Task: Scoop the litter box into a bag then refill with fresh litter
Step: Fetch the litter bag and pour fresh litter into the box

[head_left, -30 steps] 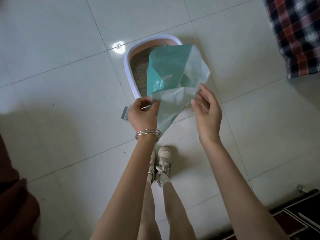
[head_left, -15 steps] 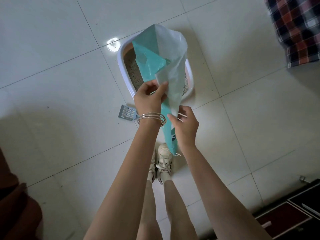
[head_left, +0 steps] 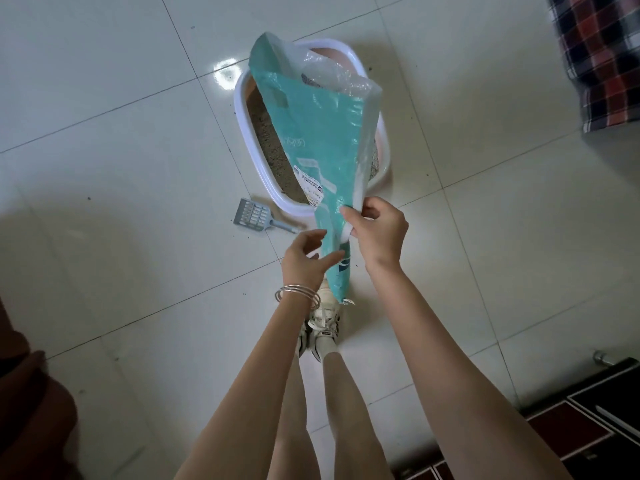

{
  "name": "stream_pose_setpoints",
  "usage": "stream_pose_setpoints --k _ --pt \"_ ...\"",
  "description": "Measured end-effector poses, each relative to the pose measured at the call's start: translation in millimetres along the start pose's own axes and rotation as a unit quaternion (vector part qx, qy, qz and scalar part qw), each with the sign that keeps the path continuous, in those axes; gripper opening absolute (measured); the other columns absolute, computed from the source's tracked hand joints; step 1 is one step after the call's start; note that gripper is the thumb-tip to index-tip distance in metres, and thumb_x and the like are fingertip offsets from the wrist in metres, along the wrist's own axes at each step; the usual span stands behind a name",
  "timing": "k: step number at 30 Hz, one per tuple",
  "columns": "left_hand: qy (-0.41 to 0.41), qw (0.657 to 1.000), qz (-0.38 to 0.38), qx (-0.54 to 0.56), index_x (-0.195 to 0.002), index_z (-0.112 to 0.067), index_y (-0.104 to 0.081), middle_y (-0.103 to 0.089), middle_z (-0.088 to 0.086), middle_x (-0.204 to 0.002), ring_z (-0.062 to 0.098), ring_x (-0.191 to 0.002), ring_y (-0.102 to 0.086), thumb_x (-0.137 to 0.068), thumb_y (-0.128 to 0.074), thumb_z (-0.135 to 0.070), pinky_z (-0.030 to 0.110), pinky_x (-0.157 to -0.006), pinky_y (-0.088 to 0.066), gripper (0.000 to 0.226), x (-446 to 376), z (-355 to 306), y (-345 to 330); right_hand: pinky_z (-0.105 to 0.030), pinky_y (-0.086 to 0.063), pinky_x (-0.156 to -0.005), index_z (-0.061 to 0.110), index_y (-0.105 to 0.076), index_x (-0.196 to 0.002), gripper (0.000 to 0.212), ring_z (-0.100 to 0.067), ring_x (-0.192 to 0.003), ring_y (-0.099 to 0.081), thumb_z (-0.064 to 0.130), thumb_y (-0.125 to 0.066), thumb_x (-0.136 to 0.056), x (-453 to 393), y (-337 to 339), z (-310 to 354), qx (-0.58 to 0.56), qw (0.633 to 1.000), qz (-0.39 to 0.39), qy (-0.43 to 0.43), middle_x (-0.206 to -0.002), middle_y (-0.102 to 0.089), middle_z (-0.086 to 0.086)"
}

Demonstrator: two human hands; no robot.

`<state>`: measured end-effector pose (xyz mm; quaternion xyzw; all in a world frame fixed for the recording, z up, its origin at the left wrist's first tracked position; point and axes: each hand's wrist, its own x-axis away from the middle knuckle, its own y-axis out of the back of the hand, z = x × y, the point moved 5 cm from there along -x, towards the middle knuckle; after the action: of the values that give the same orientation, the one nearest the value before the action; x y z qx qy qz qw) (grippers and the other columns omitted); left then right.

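Note:
A teal and white litter bag (head_left: 318, 140) hangs over the white-rimmed litter box (head_left: 256, 161), its wide end far from me and its narrow end near my feet. My right hand (head_left: 375, 233) grips the bag's white edge near the narrow end. My left hand (head_left: 306, 258), with bangles on the wrist, touches the bag's left side with loosely spread fingers. Grey-brown litter fills the box. A grey slotted scoop (head_left: 254, 219) lies on the floor left of the box's near corner.
Pale floor tiles (head_left: 121, 168) surround the box, with a few stray litter grains. A plaid cloth (head_left: 602, 53) hangs at the top right. Dark furniture (head_left: 588, 420) sits at the bottom right, a brown object (head_left: 31, 410) at the bottom left. My feet (head_left: 322, 327) stand just under the bag.
The bag has swung so its wide end points away over the box. My left hand let go of the top edge and dropped to the side; my right hand moved up onto the edge.

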<state>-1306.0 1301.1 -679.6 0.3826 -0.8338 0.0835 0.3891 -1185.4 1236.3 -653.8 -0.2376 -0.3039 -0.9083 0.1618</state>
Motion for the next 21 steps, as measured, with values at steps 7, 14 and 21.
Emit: stream_pose_setpoints --k 7,14,21 --pt "0.037 0.994 -0.092 -0.054 -0.083 -0.017 -0.063 -0.065 -0.004 -0.079 0.017 -0.08 -0.066 -0.064 -0.076 -0.007 0.03 -0.079 -0.052 0.025 -11 9 -19 -0.051 -0.057 -0.069 0.022 -0.061 -0.059 0.016 -0.018 -0.059 -0.06 0.017 -0.076 -0.065 -10 -2 3 -0.067 0.998 0.003 -0.016 -0.066 -0.067 -0.005" --pt "0.031 0.991 -0.112 -0.073 -0.073 -0.02 -0.067 -0.066 -0.004 -0.07 0.019 -0.077 -0.067 -0.067 -0.074 -0.011 0.032 -0.077 -0.054 0.013 -8 -2 -10 -0.049 -0.056 -0.077 0.029 -0.065 -0.064 0.012 -0.026 -0.078 -0.069 0.025 -0.075 -0.061 -16 1 9 -0.072 0.997 0.02 0.008 -0.072 -0.07 0.0" --pt "0.034 0.989 -0.107 -0.097 -0.076 -0.02 -0.071 -0.066 -0.008 -0.068 0.015 -0.074 -0.067 -0.067 -0.072 -0.014 0.031 -0.076 -0.054 0.011 19 -7 2 -0.05 -0.056 -0.072 0.028 -0.064 -0.061 0.02 -0.021 -0.066 -0.064 0.013 -0.075 -0.07 -8 5 16 -0.068 0.997 0.038 0.023 -0.067 -0.067 -0.001"
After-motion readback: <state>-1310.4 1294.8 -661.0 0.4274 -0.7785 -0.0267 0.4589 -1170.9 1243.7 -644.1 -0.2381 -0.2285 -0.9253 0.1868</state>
